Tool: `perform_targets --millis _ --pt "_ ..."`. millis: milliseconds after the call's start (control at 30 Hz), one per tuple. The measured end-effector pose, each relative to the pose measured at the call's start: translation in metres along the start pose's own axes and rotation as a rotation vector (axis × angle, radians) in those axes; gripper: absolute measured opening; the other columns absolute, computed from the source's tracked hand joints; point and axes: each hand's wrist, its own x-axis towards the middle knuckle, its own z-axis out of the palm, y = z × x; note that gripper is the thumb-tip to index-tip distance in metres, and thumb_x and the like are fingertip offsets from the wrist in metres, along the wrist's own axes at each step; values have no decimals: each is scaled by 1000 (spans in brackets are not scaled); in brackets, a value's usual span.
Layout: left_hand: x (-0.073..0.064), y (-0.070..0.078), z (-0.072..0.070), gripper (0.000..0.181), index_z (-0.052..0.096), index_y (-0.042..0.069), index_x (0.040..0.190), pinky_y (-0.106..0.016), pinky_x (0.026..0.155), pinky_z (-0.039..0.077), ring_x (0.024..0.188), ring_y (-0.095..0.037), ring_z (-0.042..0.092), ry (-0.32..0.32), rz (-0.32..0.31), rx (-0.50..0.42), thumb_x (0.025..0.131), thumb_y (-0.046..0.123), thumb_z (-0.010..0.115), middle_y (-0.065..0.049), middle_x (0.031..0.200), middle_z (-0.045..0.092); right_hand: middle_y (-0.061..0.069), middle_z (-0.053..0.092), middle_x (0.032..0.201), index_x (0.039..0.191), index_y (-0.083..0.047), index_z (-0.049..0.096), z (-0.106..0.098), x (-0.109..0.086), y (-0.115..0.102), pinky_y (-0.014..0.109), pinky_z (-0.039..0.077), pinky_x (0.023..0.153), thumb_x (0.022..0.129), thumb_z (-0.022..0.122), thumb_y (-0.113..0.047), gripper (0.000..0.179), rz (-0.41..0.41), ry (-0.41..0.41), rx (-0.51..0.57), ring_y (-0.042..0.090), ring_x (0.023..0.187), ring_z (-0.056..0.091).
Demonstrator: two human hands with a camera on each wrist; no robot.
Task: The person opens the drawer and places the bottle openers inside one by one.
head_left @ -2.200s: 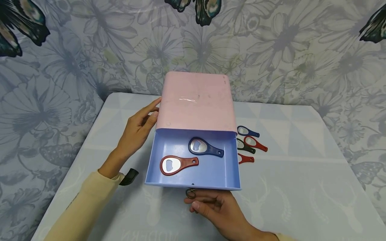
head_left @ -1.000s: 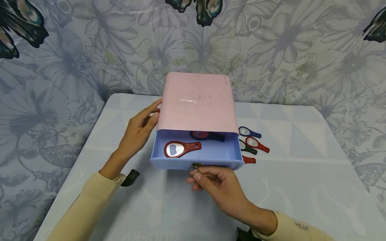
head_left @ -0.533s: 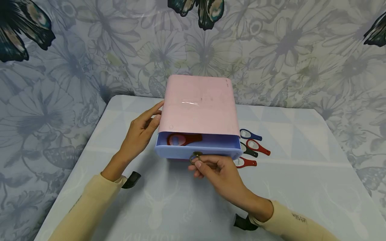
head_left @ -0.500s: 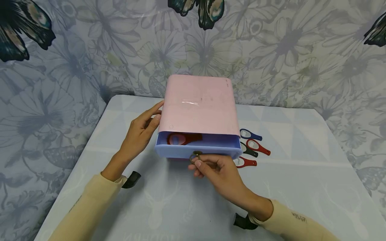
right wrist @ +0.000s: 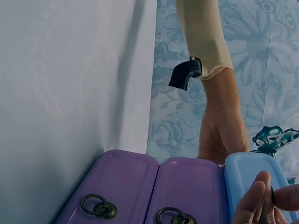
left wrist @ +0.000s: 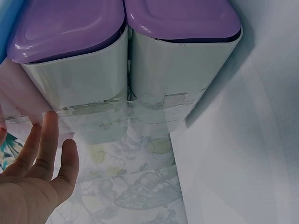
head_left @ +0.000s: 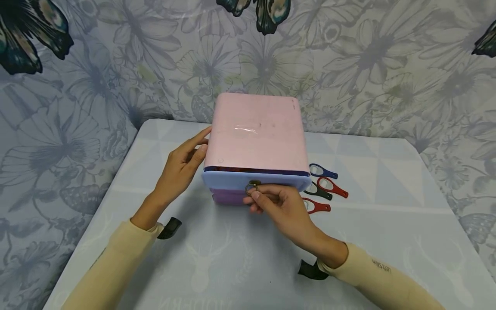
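A pink-topped drawer unit (head_left: 257, 129) stands on the table, its top light blue drawer (head_left: 226, 180) pushed nearly flush. Only a thin dark gap with a trace of red shows above the drawer front. My right hand (head_left: 284, 211) pinches the drawer's metal ring pull (head_left: 248, 190) between thumb and fingers; in the right wrist view, that hand (right wrist: 261, 203) is at the blue front. Against the unit's left side rests my left hand (head_left: 179, 170), fingers extended. The left wrist view shows its fingertips (left wrist: 50, 122) at the side wall. The drawer's contents are hidden.
Several bottle openers, including a red one (head_left: 332, 187) and a blue one (head_left: 323, 171), lie right of the unit. Two purple drawers (right wrist: 124, 179) with ring pulls sit below the blue one. The table (head_left: 368, 241) meets a flower-patterned backdrop (head_left: 155, 64) behind.
My right hand has pushed the blue drawer inward, away from me. The blue-and-red bottle openers inside have slid under the pink top. The left hand has stayed on the unit's side.
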Motion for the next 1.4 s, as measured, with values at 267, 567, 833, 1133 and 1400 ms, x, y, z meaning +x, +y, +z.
perform_targets --millis 267,567,833,1133,1400 --pt "-3 -2 2 46 42 41 151 -25 72 49 99 -21 69 -1 -9 -10 108 25 47 -8 134 61 21 73 104 116 9 68 -1 4 1 35 60 81 101 61 -13 28 10 8 2 21 85 72" --pt "-5 -3 3 46 43 42 150 -25 80 51 108 -21 69 2 2 -21 108 25 47 -5 132 62 18 75 104 115 5 70 -2 9 4 33 61 79 100 62 -13 24 37 49 -8 15 83 72" --pt "-6 -2 4 46 43 41 151 -26 79 51 108 -22 69 4 3 -13 108 25 47 -7 132 62 22 74 105 116 5 69 -1 7 9 32 61 79 100 63 -14 26 37 54 -6 19 83 72" --pt "-9 -2 4 46 42 40 151 -24 80 50 110 -23 68 6 2 -10 108 25 47 -7 133 62 23 73 108 119 9 66 2 -2 19 35 60 83 100 63 -13 30 75 32 8 16 91 74" --pt "-9 -3 4 46 42 41 151 -24 76 49 108 -23 69 9 8 -9 108 26 47 -8 132 62 16 75 107 118 8 68 1 -10 32 32 61 81 99 64 -13 29 72 19 -44 15 92 74"
